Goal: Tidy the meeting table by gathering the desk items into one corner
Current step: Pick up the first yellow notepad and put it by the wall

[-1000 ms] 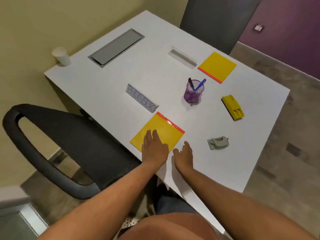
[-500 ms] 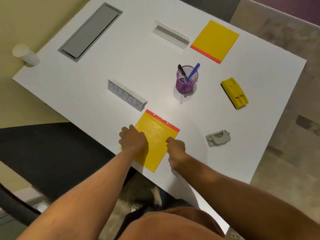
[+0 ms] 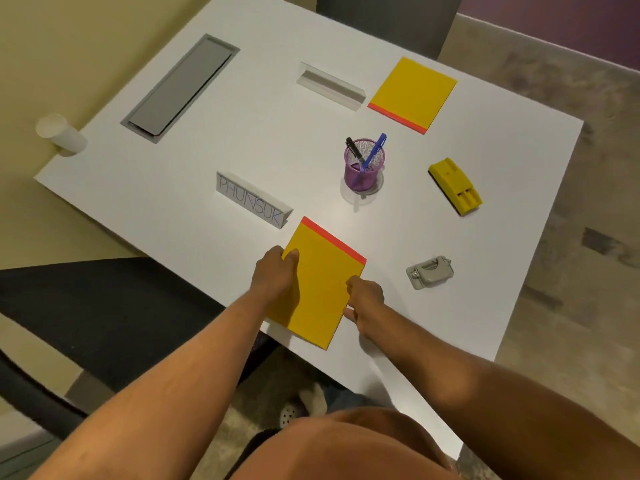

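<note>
A yellow notepad with a red top strip lies at the near edge of the white table. My left hand grips its left edge, thumb on top. My right hand holds its right edge with curled fingers. Farther off stand a "PHUNSUK" name plate, a purple mesh pen cup with two pens, a second yellow notepad, a blank name plate, a yellow stapler and a grey hole punch.
A white paper cup stands at the table's far left corner. A grey cable hatch is set into the tabletop. A black chair sits left of me, another at the table's far side.
Both hands went from resting flat near the pad to gripping its two side edges. The notepad has turned and its near end now reaches the table edge. My view moved closer over the table.
</note>
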The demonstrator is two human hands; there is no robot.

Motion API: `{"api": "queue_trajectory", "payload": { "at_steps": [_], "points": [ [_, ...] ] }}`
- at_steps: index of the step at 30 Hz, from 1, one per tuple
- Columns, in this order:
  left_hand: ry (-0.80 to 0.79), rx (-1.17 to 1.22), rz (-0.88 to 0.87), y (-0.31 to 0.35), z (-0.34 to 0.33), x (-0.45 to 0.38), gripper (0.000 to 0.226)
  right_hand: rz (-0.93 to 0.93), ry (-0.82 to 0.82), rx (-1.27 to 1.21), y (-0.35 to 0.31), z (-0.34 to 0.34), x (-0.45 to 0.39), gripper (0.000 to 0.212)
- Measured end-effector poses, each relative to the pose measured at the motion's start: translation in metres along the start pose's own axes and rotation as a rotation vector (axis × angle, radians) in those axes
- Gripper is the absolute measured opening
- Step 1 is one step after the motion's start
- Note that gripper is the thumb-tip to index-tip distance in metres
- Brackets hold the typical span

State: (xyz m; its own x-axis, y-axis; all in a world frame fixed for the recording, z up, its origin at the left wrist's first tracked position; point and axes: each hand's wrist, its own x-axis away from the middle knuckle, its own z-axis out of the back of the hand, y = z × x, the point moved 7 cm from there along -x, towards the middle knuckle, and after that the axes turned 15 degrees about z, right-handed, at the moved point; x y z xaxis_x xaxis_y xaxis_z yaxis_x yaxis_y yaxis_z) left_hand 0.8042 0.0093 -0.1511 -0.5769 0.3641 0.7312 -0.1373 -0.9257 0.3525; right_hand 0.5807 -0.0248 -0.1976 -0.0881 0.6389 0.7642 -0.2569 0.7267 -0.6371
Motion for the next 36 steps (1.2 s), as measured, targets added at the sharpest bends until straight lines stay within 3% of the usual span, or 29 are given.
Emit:
{"api": "queue_trajectory", "payload": {
  "at_steps": [8,18,32,36],
  "points": [
    [-0.012,0.254,-0.138,0.009,0.029,0.075,0.038,0.269,-0.028,-0.171,-0.03,0.008,0.07,0.03],
    [-0.27,0.413,-0.344,-0.03,0.014,0.205,0.029,0.656,0.209,-0.115,-0.011,0.09,0.218,0.021],
    [-0.56,0.235,-0.555,-0.041,-0.158,0.384,0.015,0.649,0.607,-0.238,0.121,0.292,0.343,0.025],
    [-0.583,0.168,-0.632,-0.029,-0.221,0.436,0.027,0.649,0.672,-0.277,0.151,0.361,0.365,0.03]
  ]
}}
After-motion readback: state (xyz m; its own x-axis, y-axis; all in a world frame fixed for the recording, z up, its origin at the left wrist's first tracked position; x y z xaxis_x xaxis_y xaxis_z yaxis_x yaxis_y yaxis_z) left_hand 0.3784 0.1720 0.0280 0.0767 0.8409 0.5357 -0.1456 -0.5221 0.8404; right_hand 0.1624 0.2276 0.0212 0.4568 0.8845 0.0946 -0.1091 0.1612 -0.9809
